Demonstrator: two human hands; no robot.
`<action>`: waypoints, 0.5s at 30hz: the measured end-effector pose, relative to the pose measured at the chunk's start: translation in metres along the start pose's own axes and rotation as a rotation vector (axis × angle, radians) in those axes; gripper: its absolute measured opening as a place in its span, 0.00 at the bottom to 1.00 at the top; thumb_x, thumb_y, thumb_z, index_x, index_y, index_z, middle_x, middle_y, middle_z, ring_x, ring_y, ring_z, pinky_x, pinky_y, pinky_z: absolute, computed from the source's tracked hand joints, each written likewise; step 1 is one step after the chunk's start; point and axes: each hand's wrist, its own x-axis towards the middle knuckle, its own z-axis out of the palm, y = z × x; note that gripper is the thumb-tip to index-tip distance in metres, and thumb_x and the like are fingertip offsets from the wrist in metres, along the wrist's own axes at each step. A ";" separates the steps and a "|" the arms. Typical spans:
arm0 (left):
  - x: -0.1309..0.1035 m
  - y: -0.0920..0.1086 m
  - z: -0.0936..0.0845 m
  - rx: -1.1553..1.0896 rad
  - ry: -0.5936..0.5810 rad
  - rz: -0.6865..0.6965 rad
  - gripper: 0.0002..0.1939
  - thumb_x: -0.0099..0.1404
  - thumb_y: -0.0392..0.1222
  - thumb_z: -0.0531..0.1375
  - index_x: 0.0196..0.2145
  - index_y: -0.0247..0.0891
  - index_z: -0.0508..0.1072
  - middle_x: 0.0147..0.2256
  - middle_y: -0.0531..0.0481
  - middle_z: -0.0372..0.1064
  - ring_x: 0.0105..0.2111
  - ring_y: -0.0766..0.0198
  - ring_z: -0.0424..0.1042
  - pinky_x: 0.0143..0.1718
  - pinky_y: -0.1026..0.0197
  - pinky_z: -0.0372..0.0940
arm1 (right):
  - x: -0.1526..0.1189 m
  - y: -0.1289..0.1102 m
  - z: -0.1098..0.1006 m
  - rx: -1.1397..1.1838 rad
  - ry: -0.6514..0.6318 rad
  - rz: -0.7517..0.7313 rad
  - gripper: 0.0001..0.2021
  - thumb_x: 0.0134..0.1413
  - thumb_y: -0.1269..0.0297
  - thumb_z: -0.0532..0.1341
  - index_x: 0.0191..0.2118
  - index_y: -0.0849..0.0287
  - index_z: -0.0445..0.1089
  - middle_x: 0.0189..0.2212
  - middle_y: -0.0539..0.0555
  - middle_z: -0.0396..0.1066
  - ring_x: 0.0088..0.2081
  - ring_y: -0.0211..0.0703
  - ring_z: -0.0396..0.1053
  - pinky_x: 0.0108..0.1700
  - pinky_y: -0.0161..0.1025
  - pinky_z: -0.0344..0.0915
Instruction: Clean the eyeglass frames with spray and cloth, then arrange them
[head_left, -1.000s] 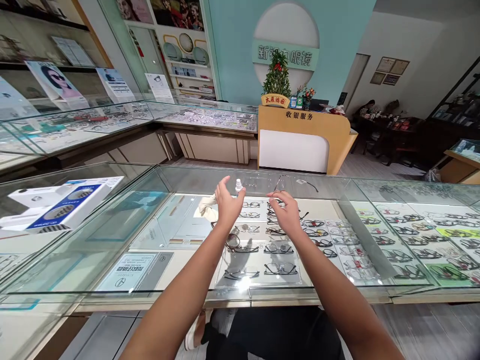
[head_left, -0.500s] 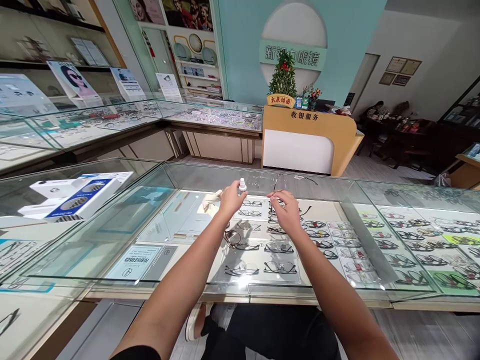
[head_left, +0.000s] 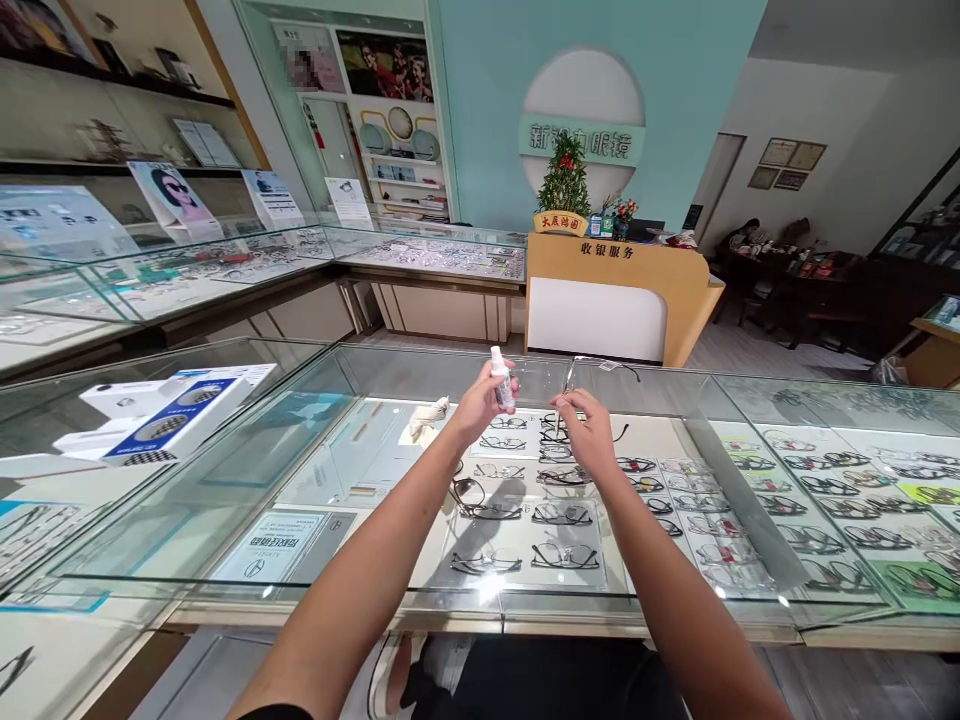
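Note:
My left hand (head_left: 484, 398) is wrapped round a small white spray bottle (head_left: 503, 382). The bottle stands nearly upright, its label side partly showing. Just to its right, my right hand (head_left: 585, 425) pinches a pair of eyeglasses (head_left: 568, 378) with thin clear lenses. One dark temple of these glasses reaches out to the right and carries a small white tag (head_left: 606, 366). A crumpled cream cloth (head_left: 427, 420) lies to the left of my left hand, on the glass counter. Below my hands, rows of glasses (head_left: 562, 514) show through the glass top.
The glass display counter (head_left: 375, 590) runs across in front of me. On its left stands an opened white and blue box (head_left: 176, 420). Beyond are a wooden cashier desk (head_left: 690, 300) with a plant (head_left: 564, 180) and more display cases (head_left: 435, 312).
My left hand has turned and raised the spray bottle, so more of its body shows. My right hand still holds the eyeglasses, slightly shifted. The camera has tilted up a little.

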 end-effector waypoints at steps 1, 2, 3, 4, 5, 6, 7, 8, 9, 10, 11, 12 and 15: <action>-0.005 0.003 0.003 -0.080 -0.052 -0.040 0.24 0.63 0.64 0.62 0.45 0.43 0.69 0.34 0.48 0.67 0.33 0.59 0.69 0.28 0.60 0.64 | 0.000 -0.002 0.000 0.025 -0.023 -0.001 0.14 0.68 0.55 0.59 0.35 0.53 0.79 0.40 0.54 0.78 0.46 0.50 0.73 0.53 0.46 0.65; -0.009 0.005 0.006 -0.146 -0.102 -0.081 0.26 0.63 0.70 0.59 0.38 0.42 0.69 0.30 0.49 0.64 0.29 0.60 0.66 0.25 0.61 0.61 | -0.001 -0.004 0.000 0.054 -0.051 -0.001 0.14 0.68 0.54 0.60 0.36 0.53 0.79 0.39 0.54 0.78 0.45 0.50 0.73 0.52 0.46 0.65; -0.014 0.006 0.009 -0.198 -0.146 -0.118 0.31 0.63 0.75 0.55 0.32 0.41 0.67 0.27 0.50 0.60 0.27 0.61 0.63 0.23 0.61 0.57 | -0.001 -0.006 0.000 0.085 -0.083 0.001 0.14 0.68 0.54 0.60 0.36 0.53 0.80 0.38 0.54 0.77 0.45 0.49 0.73 0.52 0.45 0.65; -0.017 0.007 0.010 -0.236 -0.183 -0.148 0.35 0.63 0.80 0.52 0.27 0.41 0.64 0.25 0.51 0.55 0.24 0.62 0.60 0.21 0.62 0.53 | -0.002 -0.008 0.000 0.115 -0.115 0.005 0.14 0.68 0.54 0.60 0.37 0.53 0.80 0.38 0.53 0.77 0.44 0.49 0.72 0.51 0.45 0.65; -0.020 0.008 0.012 -0.260 -0.214 -0.170 0.38 0.62 0.83 0.49 0.25 0.42 0.62 0.23 0.53 0.52 0.23 0.64 0.57 0.19 0.63 0.50 | -0.002 -0.010 0.000 0.141 -0.144 0.014 0.14 0.68 0.54 0.60 0.37 0.53 0.80 0.38 0.53 0.77 0.44 0.49 0.72 0.51 0.44 0.65; -0.022 0.008 0.013 -0.272 -0.239 -0.186 0.39 0.62 0.84 0.49 0.23 0.42 0.61 0.22 0.54 0.50 0.22 0.64 0.55 0.19 0.63 0.47 | -0.003 -0.011 0.001 0.161 -0.170 0.027 0.14 0.68 0.53 0.60 0.37 0.53 0.80 0.38 0.53 0.77 0.44 0.48 0.72 0.51 0.44 0.65; -0.024 0.008 0.013 -0.273 -0.259 -0.196 0.40 0.62 0.84 0.49 0.22 0.41 0.61 0.21 0.54 0.49 0.21 0.65 0.54 0.18 0.63 0.46 | -0.003 -0.012 0.001 0.173 -0.193 0.041 0.15 0.68 0.52 0.60 0.38 0.53 0.81 0.38 0.53 0.77 0.44 0.49 0.72 0.51 0.44 0.65; -0.025 0.007 0.014 -0.266 -0.273 -0.201 0.39 0.61 0.84 0.49 0.22 0.41 0.61 0.21 0.54 0.49 0.21 0.65 0.54 0.18 0.64 0.45 | -0.003 -0.013 0.001 0.181 -0.211 0.056 0.15 0.68 0.51 0.60 0.37 0.53 0.81 0.38 0.53 0.78 0.44 0.49 0.72 0.51 0.44 0.65; -0.025 0.006 0.014 -0.256 -0.287 -0.204 0.39 0.61 0.83 0.50 0.22 0.41 0.61 0.21 0.54 0.49 0.21 0.65 0.54 0.18 0.63 0.45 | -0.003 -0.013 0.002 0.186 -0.224 0.070 0.16 0.68 0.51 0.60 0.37 0.53 0.81 0.38 0.53 0.78 0.44 0.49 0.72 0.51 0.44 0.66; -0.025 0.005 0.014 -0.247 -0.303 -0.205 0.39 0.61 0.83 0.50 0.21 0.41 0.62 0.20 0.53 0.49 0.20 0.64 0.54 0.18 0.63 0.45 | -0.003 -0.013 0.002 0.192 -0.233 0.082 0.16 0.68 0.50 0.59 0.37 0.53 0.80 0.38 0.53 0.79 0.44 0.50 0.72 0.51 0.44 0.66; -0.025 0.004 0.014 -0.243 -0.327 -0.204 0.38 0.60 0.82 0.50 0.20 0.41 0.61 0.20 0.53 0.49 0.20 0.64 0.54 0.18 0.63 0.46 | -0.003 -0.013 0.003 0.199 -0.239 0.090 0.17 0.68 0.49 0.59 0.36 0.53 0.80 0.38 0.53 0.79 0.44 0.50 0.73 0.51 0.44 0.66; -0.026 0.003 0.013 -0.241 -0.357 -0.205 0.38 0.60 0.82 0.50 0.19 0.42 0.61 0.18 0.54 0.48 0.19 0.65 0.53 0.17 0.62 0.47 | -0.003 -0.013 0.003 0.209 -0.244 0.096 0.17 0.68 0.49 0.59 0.36 0.53 0.80 0.38 0.53 0.79 0.44 0.50 0.73 0.52 0.45 0.66; -0.027 0.002 0.014 -0.236 -0.430 -0.231 0.40 0.61 0.84 0.46 0.18 0.43 0.60 0.15 0.55 0.44 0.16 0.67 0.48 0.18 0.60 0.50 | -0.004 -0.014 0.004 0.227 -0.258 0.100 0.17 0.67 0.49 0.59 0.35 0.52 0.79 0.38 0.53 0.80 0.44 0.50 0.73 0.52 0.45 0.66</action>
